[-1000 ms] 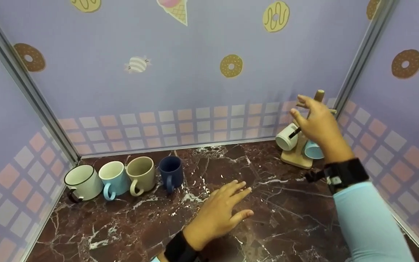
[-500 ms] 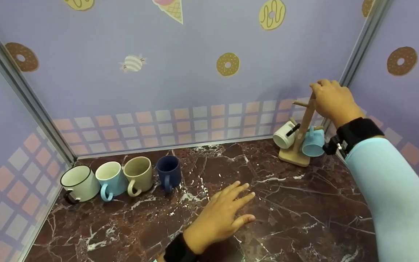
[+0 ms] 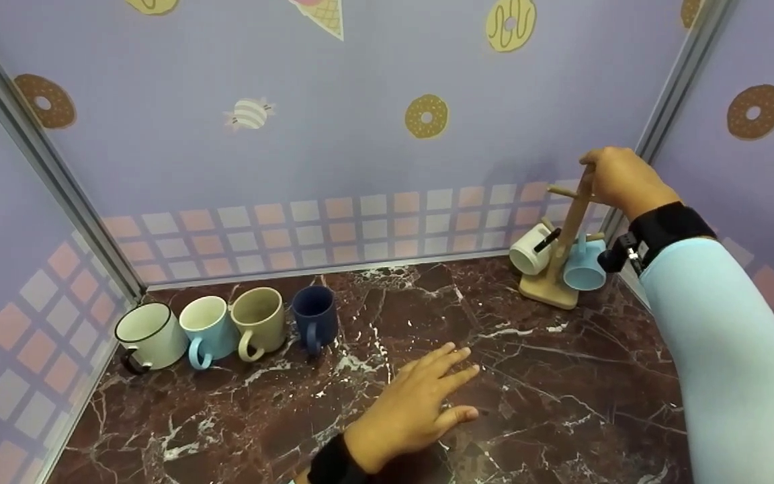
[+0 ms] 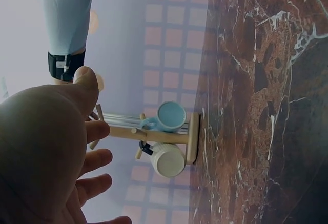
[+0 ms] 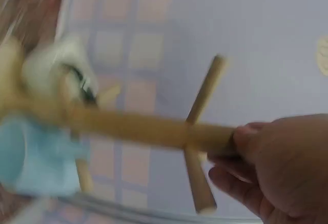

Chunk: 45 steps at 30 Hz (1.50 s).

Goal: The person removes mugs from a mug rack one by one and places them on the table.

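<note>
Marble counter [image 3: 562, 403], right hand [image 3: 622, 180] gripping corner mug tree [image 3: 565, 242]

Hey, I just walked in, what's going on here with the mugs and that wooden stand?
A person's right hand grips the top of a wooden mug tree at the back right corner of the marble counter. A white mug and a light blue mug hang on it. The left hand rests flat on the counter, holding nothing. Four more mugs stand in a row at the back left: white, light blue, beige and navy.
</note>
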Available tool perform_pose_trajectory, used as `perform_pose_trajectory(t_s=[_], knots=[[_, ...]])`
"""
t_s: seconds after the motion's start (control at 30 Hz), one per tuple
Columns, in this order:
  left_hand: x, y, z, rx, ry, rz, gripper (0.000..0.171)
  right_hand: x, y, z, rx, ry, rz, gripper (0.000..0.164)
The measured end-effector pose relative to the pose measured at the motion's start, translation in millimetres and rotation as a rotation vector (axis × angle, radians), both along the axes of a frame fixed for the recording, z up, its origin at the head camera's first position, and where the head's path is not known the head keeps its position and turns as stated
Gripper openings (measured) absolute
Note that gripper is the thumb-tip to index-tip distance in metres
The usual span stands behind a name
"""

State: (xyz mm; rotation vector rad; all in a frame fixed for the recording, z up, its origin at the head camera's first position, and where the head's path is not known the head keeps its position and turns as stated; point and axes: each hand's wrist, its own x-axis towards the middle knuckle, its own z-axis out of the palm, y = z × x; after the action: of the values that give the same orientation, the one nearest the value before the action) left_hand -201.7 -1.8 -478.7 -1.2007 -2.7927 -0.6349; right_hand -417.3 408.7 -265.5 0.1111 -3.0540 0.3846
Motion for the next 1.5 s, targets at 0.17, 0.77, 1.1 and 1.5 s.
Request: perform_pose_trajectory(t_s=[0.17, 0.77, 1.1, 1.5], knots=[[0.9, 1.9, -1.4, -0.015, 0.014, -0.018, 0.07, 2.9, 3.6, -2.5, -0.064, 0.035, -0.011, 0.043], [0.6, -0.1, -4.3, -0.03, 0.016, -0.026, 0.074, -1.6, -14.3, 1.8, -0.056, 0.073, -0.026, 0.039], [-0.4, -2.6, 1.5, -0.04, -0.026, -0.014, 0.074, -3.4, -10.7, -6.4, -0.083, 0.174, -0.09, 0.035], [-0.8, -2.7, -0.7, -0.068, -0.026, -0.011, 0.074, -4.9, -1.1, -18.5, -0.07, 0.303, -0.161, 0.049]])
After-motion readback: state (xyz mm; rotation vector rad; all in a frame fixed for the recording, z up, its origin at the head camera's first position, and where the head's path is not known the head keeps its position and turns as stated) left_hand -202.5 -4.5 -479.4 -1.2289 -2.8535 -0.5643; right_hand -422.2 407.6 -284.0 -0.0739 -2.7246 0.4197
